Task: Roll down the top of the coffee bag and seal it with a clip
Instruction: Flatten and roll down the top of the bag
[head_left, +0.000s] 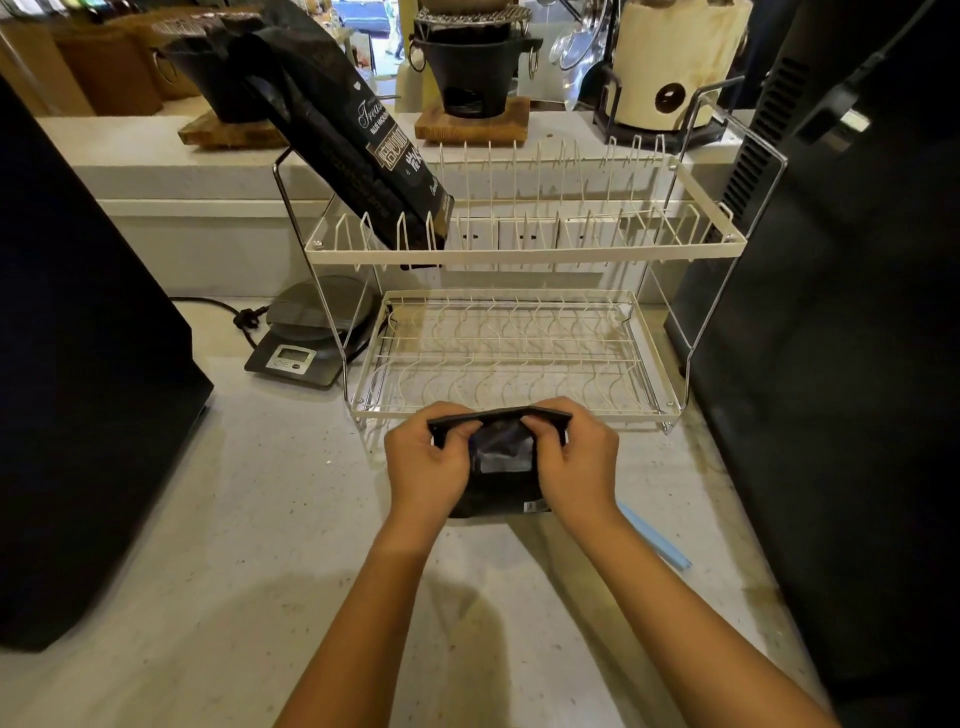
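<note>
- Both forearms reach forward from the bottom edge over the pale speckled tabletop (249, 519), converging on one small package, which suggests the work needs both sides held at once
- Left hand (423, 465) is closed on the left end of the coffee bag (501, 467), thumb in front and fingers wrapped over the folded top edge
- Right hand (576, 460) mirrors it, pinched shut on the right end of the same fold; gripping both ends likely keeps the roll even and tight across the width
- Between the two hands the small dark bag stands on the tabletop, its top bent into a flat band and its lower body showing below the wrists; the rolling looks under way, not finished
- Just right of the right wrist lies a long light-blue clip (655, 538), flat on the tabletop, apart from the bag and untouched; it seems parked within easy reach for the sealing step
- Beyond the hands stands a white two-tier dish rack (519, 252), just behind the bag
- On the upper tier a larger black bag (358, 156) leans to the left, propped in the wires
- Left of the rack's foot sits a digital scale (311, 338)
</note>
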